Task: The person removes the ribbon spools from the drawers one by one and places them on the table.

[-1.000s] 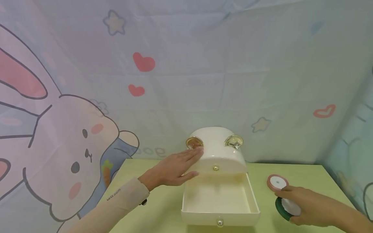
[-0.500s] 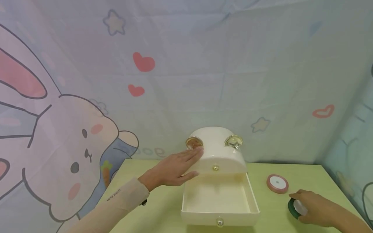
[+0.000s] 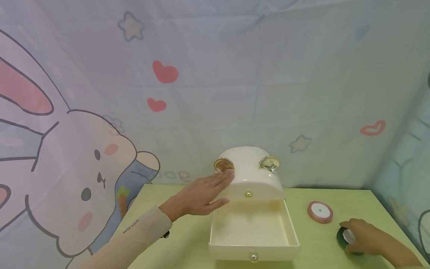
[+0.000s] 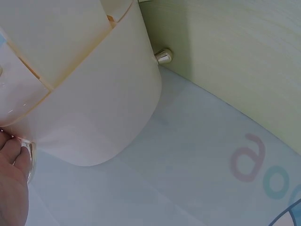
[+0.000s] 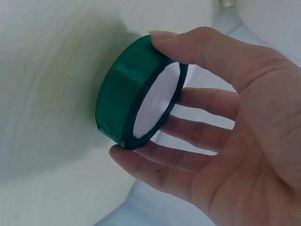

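A cream rounded drawer box [image 3: 250, 175] stands at the back of the green table [image 3: 168, 239], its lower drawer [image 3: 253, 231] pulled out and bare inside. My left hand [image 3: 198, 194] lies flat with straight fingers against the box's left side [image 4: 94, 103], fingertips by a gold ring on top. My right hand [image 3: 364, 239] grips a green ribbon spool [image 3: 344, 236] at the table's right, thumb and fingers curled round its rim. In the right wrist view the spool [image 5: 136, 99] shows a white core. A pink ribbon spool [image 3: 320, 212] lies flat just left of that hand.
A cartoon rabbit cloth [image 3: 84, 149] with hearts and stars hangs behind and beside the table. The table's right edge lies close to my right hand. The drawer front carries a small round knob [image 3: 254, 256].
My right hand has carried the green spool to the right and down, away from the pink spool, to the table's right side. The left hand and the box have stayed still.
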`<state>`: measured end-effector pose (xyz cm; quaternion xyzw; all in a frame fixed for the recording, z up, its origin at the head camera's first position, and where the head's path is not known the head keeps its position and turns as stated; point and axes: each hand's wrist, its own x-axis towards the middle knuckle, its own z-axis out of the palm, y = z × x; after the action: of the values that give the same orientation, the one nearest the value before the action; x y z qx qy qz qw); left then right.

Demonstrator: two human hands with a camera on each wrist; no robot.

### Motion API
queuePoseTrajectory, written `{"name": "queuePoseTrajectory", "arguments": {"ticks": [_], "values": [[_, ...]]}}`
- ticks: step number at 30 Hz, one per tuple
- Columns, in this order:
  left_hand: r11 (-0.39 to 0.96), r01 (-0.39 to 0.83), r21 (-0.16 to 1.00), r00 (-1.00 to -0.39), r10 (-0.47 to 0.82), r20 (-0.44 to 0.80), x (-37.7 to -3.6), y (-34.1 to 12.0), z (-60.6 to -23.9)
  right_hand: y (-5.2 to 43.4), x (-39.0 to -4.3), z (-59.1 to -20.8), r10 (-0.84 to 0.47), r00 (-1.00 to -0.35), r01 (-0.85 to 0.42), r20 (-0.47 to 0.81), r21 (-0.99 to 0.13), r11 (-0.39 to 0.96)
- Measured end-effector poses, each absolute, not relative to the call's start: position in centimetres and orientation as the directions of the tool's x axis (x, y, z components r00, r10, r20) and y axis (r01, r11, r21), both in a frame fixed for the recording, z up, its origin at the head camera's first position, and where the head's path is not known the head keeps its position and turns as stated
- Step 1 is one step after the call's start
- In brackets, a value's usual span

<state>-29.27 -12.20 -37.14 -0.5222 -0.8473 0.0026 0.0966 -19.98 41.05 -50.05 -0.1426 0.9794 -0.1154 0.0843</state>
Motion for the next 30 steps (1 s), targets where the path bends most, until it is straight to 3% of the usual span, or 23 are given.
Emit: {"name": "queuePoseTrajectory", "arguments": {"ticks": [30], "values": [[0.447, 0.886, -0.122, -0.421, 0.887, 0.187, -29.23, -12.25, -37.19, 41.4, -21.03, -51.0, -0.236, -0.952, -0.167, -0.194, -0.318, 0.933]]}}
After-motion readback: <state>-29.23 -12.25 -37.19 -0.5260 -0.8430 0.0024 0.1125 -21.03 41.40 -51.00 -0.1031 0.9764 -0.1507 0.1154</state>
